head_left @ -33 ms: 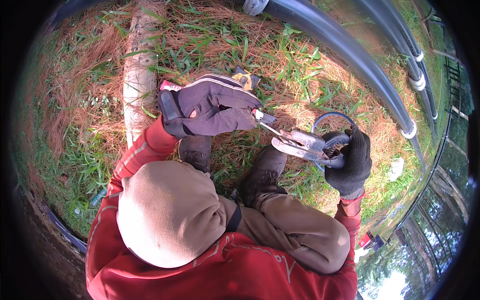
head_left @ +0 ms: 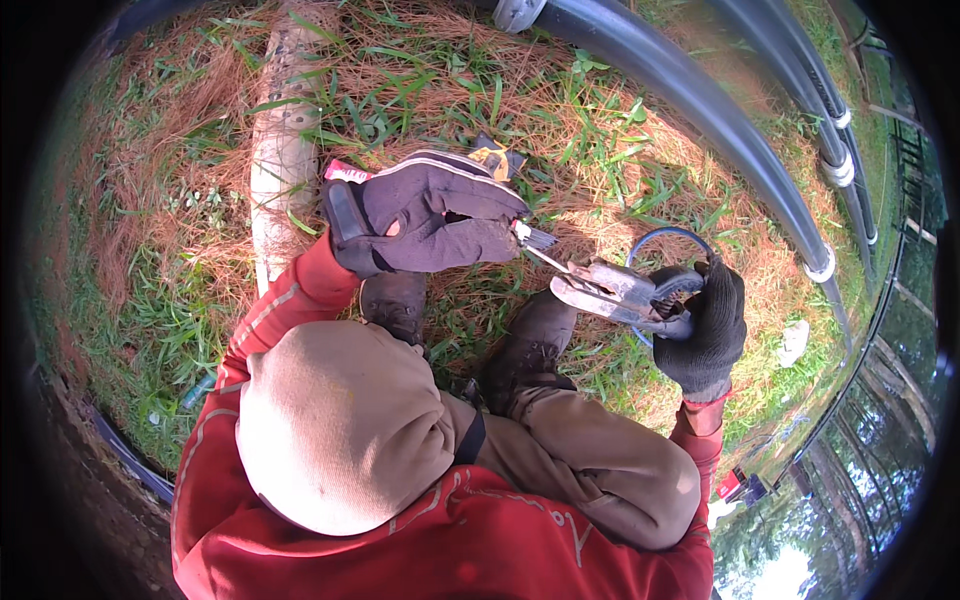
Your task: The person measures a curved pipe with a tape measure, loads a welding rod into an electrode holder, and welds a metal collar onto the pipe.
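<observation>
My left hand (head_left: 430, 212), in a dark glove worn through in places, pinches a small white-and-red piece (head_left: 521, 231) with dark thin strands at its end. From there a thin light rod (head_left: 546, 258) runs to the jaws of a worn, plier-like hand tool (head_left: 612, 287) with a coil spring between its handles. My right hand (head_left: 702, 325), in a black knit glove, is closed round those handles. A blue loop (head_left: 672, 232) of cord or thin tube curves behind the tool. Whether the jaws bite on the rod is hard to tell.
Thick black pipes (head_left: 690, 110) with pale collars arch across the right. A pale pole (head_left: 283, 165) lies on the grass and pine needles to the left. Beyond my left glove are a yellow-and-black object (head_left: 492, 160) and a red packet (head_left: 346, 172). My boots (head_left: 527, 345) stand below the hands.
</observation>
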Demonstrator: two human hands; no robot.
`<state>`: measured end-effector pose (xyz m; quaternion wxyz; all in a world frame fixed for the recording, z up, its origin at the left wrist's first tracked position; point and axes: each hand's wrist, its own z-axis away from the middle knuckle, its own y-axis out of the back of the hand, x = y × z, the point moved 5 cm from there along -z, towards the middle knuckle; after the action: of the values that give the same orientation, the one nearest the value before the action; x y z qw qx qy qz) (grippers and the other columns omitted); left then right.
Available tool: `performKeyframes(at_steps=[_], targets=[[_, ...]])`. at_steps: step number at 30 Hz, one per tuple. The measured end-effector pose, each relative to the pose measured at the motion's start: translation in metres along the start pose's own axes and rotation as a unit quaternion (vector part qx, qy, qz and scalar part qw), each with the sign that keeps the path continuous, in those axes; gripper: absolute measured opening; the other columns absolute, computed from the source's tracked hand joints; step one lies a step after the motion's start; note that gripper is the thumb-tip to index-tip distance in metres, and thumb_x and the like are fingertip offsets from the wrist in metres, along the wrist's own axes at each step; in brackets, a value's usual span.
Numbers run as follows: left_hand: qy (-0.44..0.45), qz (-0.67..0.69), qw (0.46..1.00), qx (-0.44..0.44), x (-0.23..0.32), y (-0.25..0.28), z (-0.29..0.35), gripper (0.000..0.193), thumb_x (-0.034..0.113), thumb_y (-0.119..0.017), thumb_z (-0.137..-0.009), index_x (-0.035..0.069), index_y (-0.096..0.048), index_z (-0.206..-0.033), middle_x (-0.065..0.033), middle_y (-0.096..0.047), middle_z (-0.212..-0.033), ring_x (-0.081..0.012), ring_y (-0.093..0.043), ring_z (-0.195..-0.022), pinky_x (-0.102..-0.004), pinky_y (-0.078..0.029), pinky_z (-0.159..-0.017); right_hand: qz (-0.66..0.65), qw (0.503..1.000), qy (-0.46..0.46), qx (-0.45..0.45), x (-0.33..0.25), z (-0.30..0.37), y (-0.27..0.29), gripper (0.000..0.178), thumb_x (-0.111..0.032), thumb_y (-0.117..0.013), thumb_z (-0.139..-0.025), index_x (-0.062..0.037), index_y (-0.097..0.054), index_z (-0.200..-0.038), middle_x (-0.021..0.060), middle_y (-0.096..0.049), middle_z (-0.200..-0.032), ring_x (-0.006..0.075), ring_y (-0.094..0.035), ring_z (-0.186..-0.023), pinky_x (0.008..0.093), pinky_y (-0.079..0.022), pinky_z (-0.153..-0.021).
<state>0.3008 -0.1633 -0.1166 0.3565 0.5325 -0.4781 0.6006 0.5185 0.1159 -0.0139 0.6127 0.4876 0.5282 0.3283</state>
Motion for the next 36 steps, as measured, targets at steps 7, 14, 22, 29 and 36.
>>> performKeyframes(at_steps=[7, 14, 22, 29, 36], targets=[[-0.124, -0.228, 0.895, 0.363, 0.046, 0.051, 0.014, 0.044, 0.018, -0.075, -0.102, -0.002, -0.067, -0.141, -0.011, -0.079, -0.118, -0.0202, -0.074, -0.102, -0.0361, -0.057, -0.09, -0.021, 0.999, 0.007, 0.037, 0.041, 0.012, 0.006, 0.087, -0.007, -0.088, -0.074, 0.0023, -0.05, -0.151, 0.0181, -0.068, -0.132, 0.0358, -0.071, -0.112, 0.0429, -0.06, -0.092], [0.073, -0.499, 0.824, 0.257, -0.048, 0.088, -0.003, 0.034, 0.025, -0.076, -0.097, 0.004, -0.074, -0.124, -0.0142, -0.077, -0.105, -0.0295, -0.075, -0.095, -0.0424, -0.057, -0.086, -0.122, 0.943, -0.291, 0.104, 0.098, 0.04, 0.013, 0.099, -0.002, -0.083, -0.062, -0.0006, -0.048, -0.155, 0.0076, -0.065, -0.122, 0.017, -0.065, -0.091, 0.0319, -0.056, -0.08], [0.063, -0.601, 0.758, 0.243, -0.08, 0.091, -0.016, 0.019, 0.03, -0.073, -0.09, 0.012, -0.071, -0.097, -0.0124, -0.066, -0.084, -0.0395, -0.065, -0.089, -0.0545, -0.049, -0.078, -0.13, 0.957, -0.215, 0.148, 0.085, 0.039, 0.017, 0.094, -0.002, -0.08, -0.063, -0.0024, -0.052, -0.152, 0.0048, -0.064, -0.12, 0.0134, -0.061, -0.09, 0.0295, -0.053, -0.078], [0.099, -0.439, 0.838, 0.307, -0.05, 0.089, 0.024, 0.035, 0.026, -0.079, -0.098, 0.0, -0.077, -0.121, -0.0195, -0.078, -0.104, -0.0351, -0.078, -0.088, -0.0414, -0.061, -0.081, -0.1, 0.962, -0.207, 0.146, 0.093, 0.035, 0.014, 0.081, 0.002, -0.08, -0.071, -0.0005, -0.054, -0.147, 0.0083, -0.068, -0.107, 0.0156, -0.066, -0.07, 0.0327, -0.055, -0.064], [0.087, -0.289, 0.894, 0.332, 0.019, 0.063, 0.044, 0.035, 0.011, -0.075, -0.102, -0.006, -0.071, -0.132, -0.0082, -0.073, -0.106, -0.0115, -0.064, -0.091, -0.0308, -0.054, -0.084, -0.167, 0.938, -0.264, 0.152, 0.103, 0.048, 0.019, 0.084, 0.002, -0.078, -0.073, -0.0002, -0.05, -0.152, 0.014, -0.069, -0.119, 0.0145, -0.067, -0.069, 0.0306, -0.054, -0.06]])
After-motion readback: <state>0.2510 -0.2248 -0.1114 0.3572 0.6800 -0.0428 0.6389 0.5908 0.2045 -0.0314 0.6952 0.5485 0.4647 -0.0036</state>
